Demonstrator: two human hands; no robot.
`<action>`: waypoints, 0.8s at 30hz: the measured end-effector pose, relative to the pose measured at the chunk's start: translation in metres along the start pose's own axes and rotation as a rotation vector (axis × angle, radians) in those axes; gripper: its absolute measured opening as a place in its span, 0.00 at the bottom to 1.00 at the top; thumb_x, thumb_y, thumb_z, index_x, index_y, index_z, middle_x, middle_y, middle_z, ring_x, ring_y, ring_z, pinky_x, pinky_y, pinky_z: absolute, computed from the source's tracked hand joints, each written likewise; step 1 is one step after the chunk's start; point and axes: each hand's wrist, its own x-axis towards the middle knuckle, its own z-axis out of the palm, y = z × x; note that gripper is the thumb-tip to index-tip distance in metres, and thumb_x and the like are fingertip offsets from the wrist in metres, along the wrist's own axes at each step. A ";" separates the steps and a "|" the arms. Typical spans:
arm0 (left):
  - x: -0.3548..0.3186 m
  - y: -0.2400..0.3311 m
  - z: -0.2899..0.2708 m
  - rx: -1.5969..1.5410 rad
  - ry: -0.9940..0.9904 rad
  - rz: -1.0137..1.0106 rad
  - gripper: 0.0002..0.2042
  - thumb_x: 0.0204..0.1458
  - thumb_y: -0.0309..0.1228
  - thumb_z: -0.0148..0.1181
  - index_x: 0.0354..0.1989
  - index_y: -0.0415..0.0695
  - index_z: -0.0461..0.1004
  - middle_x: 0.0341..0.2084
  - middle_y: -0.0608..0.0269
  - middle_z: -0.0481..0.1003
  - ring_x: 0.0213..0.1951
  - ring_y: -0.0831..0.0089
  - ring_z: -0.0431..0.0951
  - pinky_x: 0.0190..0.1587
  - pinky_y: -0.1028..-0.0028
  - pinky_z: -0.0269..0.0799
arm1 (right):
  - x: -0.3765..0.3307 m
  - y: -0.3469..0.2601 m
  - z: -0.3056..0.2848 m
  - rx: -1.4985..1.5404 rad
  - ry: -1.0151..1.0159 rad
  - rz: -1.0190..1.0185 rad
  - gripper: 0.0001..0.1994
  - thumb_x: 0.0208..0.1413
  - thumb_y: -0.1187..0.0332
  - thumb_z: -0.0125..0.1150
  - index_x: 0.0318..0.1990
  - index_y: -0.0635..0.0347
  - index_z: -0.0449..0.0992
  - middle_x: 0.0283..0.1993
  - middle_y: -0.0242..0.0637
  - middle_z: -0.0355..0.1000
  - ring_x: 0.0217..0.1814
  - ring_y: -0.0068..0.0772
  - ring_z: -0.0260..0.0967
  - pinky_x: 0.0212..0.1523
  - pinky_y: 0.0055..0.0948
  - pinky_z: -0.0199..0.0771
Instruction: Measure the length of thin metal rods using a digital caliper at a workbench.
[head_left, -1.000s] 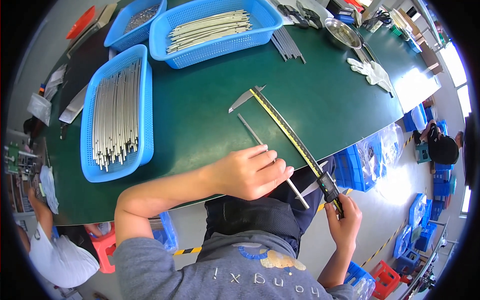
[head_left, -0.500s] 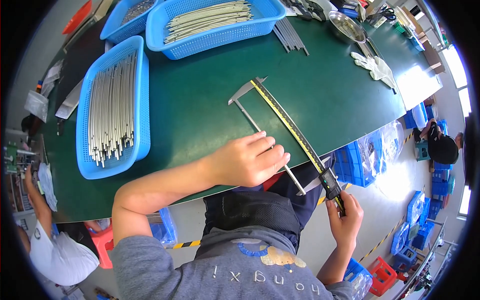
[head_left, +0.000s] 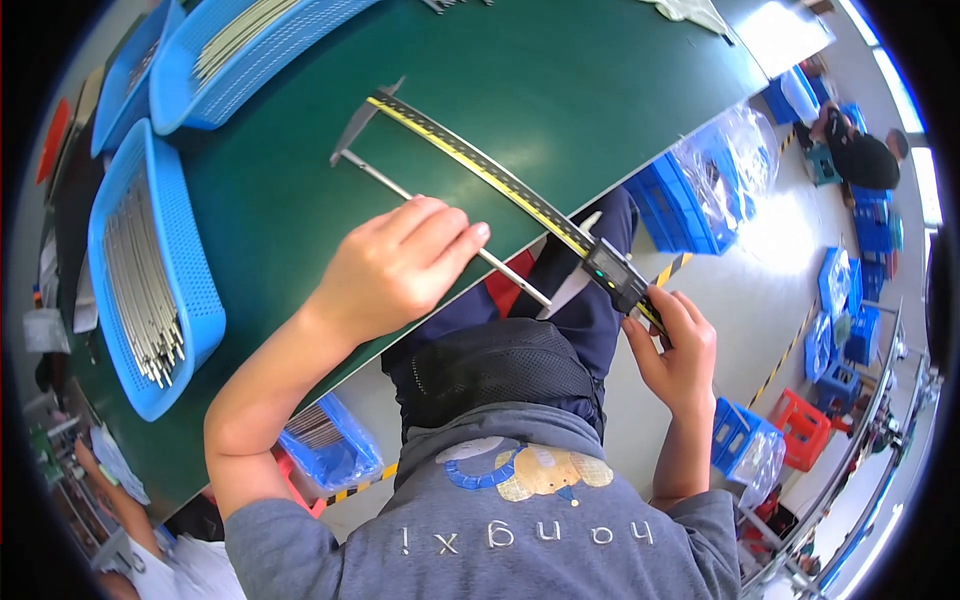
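Note:
A long digital caliper (head_left: 500, 180) with a yellow scale lies slanted across the green table (head_left: 560, 90), its sliding head past the table edge. My right hand (head_left: 672, 345) grips that sliding head. A thin metal rod (head_left: 445, 225) lies between the caliper's jaws, parallel to the beam. My left hand (head_left: 395, 265) rests on the rod's middle, fingers flat over it, holding it against the table.
A blue basket (head_left: 195, 290) with several metal rods sits at the table's left. Two more blue baskets (head_left: 215, 85) stand behind it. Blue and red crates (head_left: 800, 425) crowd the floor at right. Another person (head_left: 860, 155) sits far right; a third person's arm (head_left: 110, 480) shows at lower left.
The view has shifted, so the table sits higher in the picture. My right hand has slid the caliper head inward along the beam toward the rod's end. My left hand stays on the rod.

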 end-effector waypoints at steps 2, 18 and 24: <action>-0.001 0.001 -0.001 -0.001 -0.009 0.004 0.10 0.41 0.25 0.58 0.35 0.43 0.77 0.29 0.66 0.71 0.35 0.71 0.74 0.39 0.75 0.75 | -0.001 0.000 0.001 -0.003 0.003 -0.023 0.16 0.42 0.70 0.69 0.40 0.62 0.74 0.24 0.37 0.68 0.21 0.32 0.70 0.22 0.27 0.68; 0.005 0.003 -0.005 -0.004 -0.020 -0.009 0.10 0.40 0.24 0.61 0.35 0.41 0.79 0.28 0.66 0.72 0.35 0.71 0.75 0.31 0.77 0.72 | -0.003 -0.002 0.001 -0.022 0.016 0.006 0.13 0.46 0.63 0.68 0.36 0.59 0.74 0.22 0.35 0.67 0.19 0.34 0.68 0.20 0.29 0.66; 0.003 0.000 -0.006 -0.029 -0.036 -0.003 0.12 0.39 0.23 0.60 0.36 0.42 0.79 0.28 0.65 0.72 0.34 0.69 0.75 0.31 0.75 0.73 | -0.003 -0.001 0.005 -0.087 0.019 -0.021 0.15 0.46 0.58 0.67 0.34 0.58 0.74 0.23 0.35 0.68 0.20 0.39 0.69 0.20 0.32 0.67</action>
